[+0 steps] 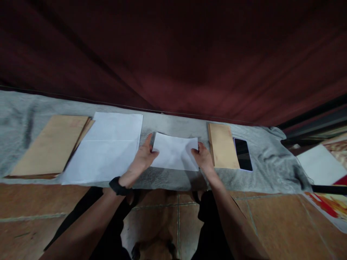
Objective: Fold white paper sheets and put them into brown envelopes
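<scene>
A white sheet of paper point(175, 152), roughly half the size of the sheets to its left and perhaps folded, lies in front of me. My left hand point(143, 155) is at its left edge, thumb over the paper and index finger pointing away from me; the other fingers are mostly hidden. At the right edge, my right hand point(202, 156) pinches the paper, thumb on top and fingers curled behind. Larger white sheets point(108, 148) with a crease across them lie left of my left hand. Just right of my right hand rests a small stack of brown envelopes point(224, 146).
Larger brown envelopes point(51, 144) are stacked at the far left. A phone point(243, 154) lies beside the right-hand envelopes. Grey cloth point(271, 162) covers the narrow surface, with a dark red curtain point(173, 65) behind it. Printed material point(332, 206) is at the far right.
</scene>
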`<state>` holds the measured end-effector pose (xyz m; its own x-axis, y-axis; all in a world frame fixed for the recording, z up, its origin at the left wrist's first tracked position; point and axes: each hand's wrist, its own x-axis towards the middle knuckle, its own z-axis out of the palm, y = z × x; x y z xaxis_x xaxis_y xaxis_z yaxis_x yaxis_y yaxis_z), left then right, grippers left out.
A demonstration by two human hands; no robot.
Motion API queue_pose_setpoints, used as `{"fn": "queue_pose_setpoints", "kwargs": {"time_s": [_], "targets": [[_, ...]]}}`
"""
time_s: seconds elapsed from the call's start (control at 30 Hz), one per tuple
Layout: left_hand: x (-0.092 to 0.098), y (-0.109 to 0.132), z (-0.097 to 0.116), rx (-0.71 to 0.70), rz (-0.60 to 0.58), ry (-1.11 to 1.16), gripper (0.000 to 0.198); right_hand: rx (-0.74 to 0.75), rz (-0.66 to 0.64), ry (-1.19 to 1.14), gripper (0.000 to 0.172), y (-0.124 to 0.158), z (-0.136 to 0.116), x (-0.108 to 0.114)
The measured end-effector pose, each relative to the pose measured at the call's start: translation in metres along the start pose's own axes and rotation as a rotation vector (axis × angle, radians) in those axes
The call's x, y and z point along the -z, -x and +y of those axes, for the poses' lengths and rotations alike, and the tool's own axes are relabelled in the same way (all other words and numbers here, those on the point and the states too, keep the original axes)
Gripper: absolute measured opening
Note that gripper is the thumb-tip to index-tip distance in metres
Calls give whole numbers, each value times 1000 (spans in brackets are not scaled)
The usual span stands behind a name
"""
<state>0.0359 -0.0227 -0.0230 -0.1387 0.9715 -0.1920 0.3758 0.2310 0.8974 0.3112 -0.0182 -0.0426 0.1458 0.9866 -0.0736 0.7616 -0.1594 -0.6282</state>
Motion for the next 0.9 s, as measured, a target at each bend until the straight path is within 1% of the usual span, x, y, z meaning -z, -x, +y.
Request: {"fn": "queue_pose_setpoints", "kwargs": {"time_s": [0.1, 0.23, 0.33, 0.4, 0.43, 0.5, 0.57, 0.67, 0.7, 0.77, 0.83, 0.87, 0.9], "targets": [[2, 2, 2, 11, -42, -172, 95, -23, 23, 25, 42, 4, -4, 1], [-1, 5, 7, 14, -55, -344, 94, -3, 77, 102, 50, 11, -6, -1], [-2, 7, 14, 45, -91, -492, 94, 93, 174, 193, 51, 15, -9, -1], [-2, 9, 19, 43, -109, -613, 90, 190, 241, 250, 50, 17, -13, -2], [-2, 10, 21, 36, -112, -672, 88, 242, 251, 266, 49, 18, -16, -3], [-1, 12, 25, 18, -110, -755, 81, 342, 218, 264, 47, 21, -22, -8], [0, 14, 28, 13, -115, -799, 76, 424, 140, 240, 47, 25, -27, -17], [-1, 18, 31, 28, -121, -852, 69, 493, 46, 247, 51, 32, -33, -33], [-1, 19, 32, 13, -103, -872, 66, 501, 25, 258, 53, 35, -34, -38], [-3, 23, 33, -73, -22, -915, 57, 507, -6, 283, 56, 38, -36, -45], [-10, 26, 31, -213, 84, -927, 53, 500, -23, 303, 56, 39, -36, -49], [-15, 27, 29, -287, 118, -910, 53, 495, -26, 312, 56, 40, -37, -49], [-22, 29, 27, -360, 125, -876, 54, 493, -28, 321, 56, 40, -37, -49]]}}
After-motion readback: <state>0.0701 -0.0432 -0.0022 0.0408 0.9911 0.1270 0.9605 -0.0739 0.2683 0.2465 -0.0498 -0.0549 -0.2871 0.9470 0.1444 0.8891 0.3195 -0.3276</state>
